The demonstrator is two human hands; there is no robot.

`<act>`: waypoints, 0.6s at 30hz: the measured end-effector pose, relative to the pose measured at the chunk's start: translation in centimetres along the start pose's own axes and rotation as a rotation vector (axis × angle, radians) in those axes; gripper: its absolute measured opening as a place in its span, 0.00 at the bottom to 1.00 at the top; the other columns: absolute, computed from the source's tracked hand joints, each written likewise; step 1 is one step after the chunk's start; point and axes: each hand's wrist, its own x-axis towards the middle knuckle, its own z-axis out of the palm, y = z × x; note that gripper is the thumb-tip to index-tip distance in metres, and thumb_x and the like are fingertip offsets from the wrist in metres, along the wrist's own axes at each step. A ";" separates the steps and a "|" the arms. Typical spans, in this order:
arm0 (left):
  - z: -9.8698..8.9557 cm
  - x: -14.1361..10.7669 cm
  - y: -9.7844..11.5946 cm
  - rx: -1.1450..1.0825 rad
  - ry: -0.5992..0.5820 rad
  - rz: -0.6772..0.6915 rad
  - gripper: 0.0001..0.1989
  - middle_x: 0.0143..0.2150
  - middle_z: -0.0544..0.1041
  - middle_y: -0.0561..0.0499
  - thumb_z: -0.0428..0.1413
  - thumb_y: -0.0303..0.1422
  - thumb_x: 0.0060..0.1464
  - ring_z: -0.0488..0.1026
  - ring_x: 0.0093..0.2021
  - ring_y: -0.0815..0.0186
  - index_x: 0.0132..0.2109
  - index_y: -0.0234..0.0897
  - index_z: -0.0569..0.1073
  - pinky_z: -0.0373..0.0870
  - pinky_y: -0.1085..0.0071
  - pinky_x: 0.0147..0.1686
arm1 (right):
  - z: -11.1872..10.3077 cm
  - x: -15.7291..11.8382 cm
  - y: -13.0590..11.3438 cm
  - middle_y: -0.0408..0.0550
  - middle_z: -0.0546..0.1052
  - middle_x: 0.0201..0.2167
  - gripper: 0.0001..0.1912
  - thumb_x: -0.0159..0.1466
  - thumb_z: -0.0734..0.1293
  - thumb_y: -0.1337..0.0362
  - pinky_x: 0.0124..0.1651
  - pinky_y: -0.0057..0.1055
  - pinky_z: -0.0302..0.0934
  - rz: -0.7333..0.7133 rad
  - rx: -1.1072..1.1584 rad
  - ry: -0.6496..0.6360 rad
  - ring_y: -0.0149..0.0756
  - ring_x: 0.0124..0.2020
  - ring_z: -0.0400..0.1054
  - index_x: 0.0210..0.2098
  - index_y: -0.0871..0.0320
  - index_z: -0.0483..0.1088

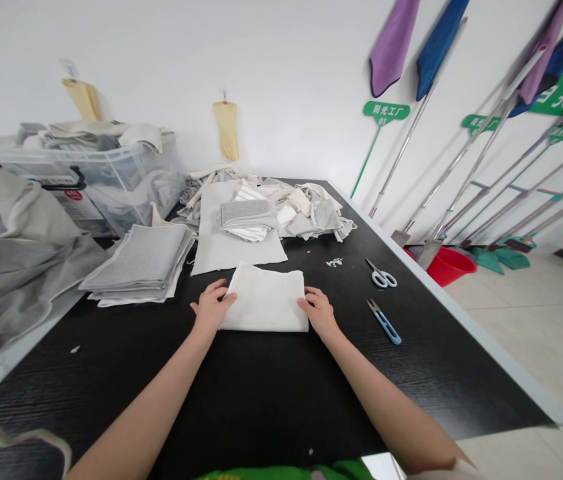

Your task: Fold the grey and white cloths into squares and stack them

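A folded white cloth [266,300] lies on the black table between my hands. My left hand [212,305] grips its left edge, thumb on top and the fingers partly behind the edge. At the right edge, my right hand [319,309] pinches the cloth with the thumb over it. Just behind lies a flat white sheet of fabric [211,247], bearing a small folded grey cloth [246,215] on top of white folded pieces. To the left of my left hand sits a stack of grey cloths [138,260].
Right of my hands lie scissors [382,276], blue thread snips [385,323] and thread scraps [334,263]. Fabric scraps [316,213] are heaped at the back. A clear plastic bin [126,173] and loose grey fabric [26,247] occupy the left. A red bucket [454,265] stands beyond the table's right edge.
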 end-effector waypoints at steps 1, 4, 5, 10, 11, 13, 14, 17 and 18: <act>-0.2 -0.1 -0.1 0.002 -0.002 -0.011 0.11 0.50 0.64 0.55 0.48 0.40 0.44 0.58 0.49 0.55 0.25 0.41 0.71 0.37 0.41 0.47 | -0.2 -0.2 0.0 0.40 0.66 0.44 0.14 0.54 0.57 0.56 0.43 0.34 0.49 -0.020 -0.016 -0.004 0.35 0.44 0.58 0.20 0.55 0.68; -0.4 -0.6 -0.4 0.122 -0.031 -0.029 0.11 0.47 0.67 0.56 0.48 0.39 0.43 0.59 0.48 0.55 0.22 0.42 0.72 0.35 0.42 0.48 | -0.7 -0.8 0.3 0.39 0.67 0.42 0.12 0.52 0.59 0.58 0.44 0.38 0.47 -0.026 -0.146 -0.067 0.37 0.43 0.57 0.17 0.55 0.67; -0.4 -0.8 -0.4 0.183 -0.042 -0.012 0.11 0.46 0.67 0.56 0.48 0.38 0.43 0.59 0.48 0.55 0.21 0.42 0.72 0.33 0.42 0.48 | -0.7 -0.9 0.4 0.39 0.67 0.42 0.11 0.51 0.60 0.59 0.44 0.39 0.46 -0.027 -0.196 -0.084 0.37 0.43 0.57 0.16 0.55 0.67; -0.2 -1.5 0.0 0.380 -0.041 0.073 0.11 0.47 0.66 0.54 0.48 0.37 0.41 0.58 0.46 0.55 0.20 0.42 0.72 0.30 0.42 0.48 | -0.3 -1.2 0.3 0.39 0.66 0.43 0.09 0.48 0.61 0.63 0.43 0.39 0.44 -0.039 -0.315 -0.085 0.38 0.42 0.56 0.13 0.56 0.67; -0.1 -1.5 0.1 0.393 -0.042 0.075 0.11 0.47 0.66 0.54 0.48 0.37 0.41 0.59 0.46 0.55 0.20 0.43 0.72 0.30 0.42 0.48 | -0.2 -1.2 0.2 0.40 0.66 0.43 0.09 0.48 0.61 0.63 0.43 0.39 0.44 -0.038 -0.319 -0.083 0.38 0.42 0.55 0.13 0.56 0.67; -0.1 -1.6 0.3 0.415 -0.045 0.088 0.11 0.47 0.65 0.54 0.48 0.37 0.41 0.59 0.46 0.55 0.19 0.42 0.71 0.31 0.42 0.48 | -0.1 -1.2 0.0 0.40 0.66 0.43 0.09 0.48 0.62 0.64 0.42 0.38 0.44 -0.042 -0.319 -0.081 0.38 0.42 0.55 0.13 0.56 0.67; -0.1 -1.6 0.3 0.425 -0.045 0.097 0.11 0.47 0.65 0.54 0.48 0.37 0.41 0.59 0.46 0.55 0.19 0.42 0.71 0.32 0.41 0.48 | -0.2 -1.2 0.0 0.40 0.66 0.43 0.09 0.48 0.62 0.64 0.41 0.38 0.44 -0.040 -0.321 -0.080 0.38 0.42 0.55 0.13 0.56 0.67; -0.2 -1.7 0.2 0.453 -0.051 0.104 0.11 0.47 0.65 0.53 0.48 0.38 0.41 0.58 0.46 0.54 0.19 0.40 0.70 0.32 0.40 0.46 | -0.6 -1.3 0.0 0.40 0.66 0.43 0.09 0.48 0.61 0.63 0.40 0.38 0.45 -0.028 -0.334 -0.085 0.38 0.42 0.55 0.14 0.56 0.67; -0.4 -1.7 0.1 0.459 -0.060 0.097 0.11 0.48 0.64 0.53 0.48 0.38 0.41 0.58 0.46 0.54 0.19 0.40 0.69 0.33 0.40 0.46 | -0.7 -1.4 0.0 0.40 0.66 0.42 0.10 0.49 0.61 0.63 0.40 0.37 0.45 -0.034 -0.337 -0.095 0.38 0.41 0.55 0.14 0.56 0.67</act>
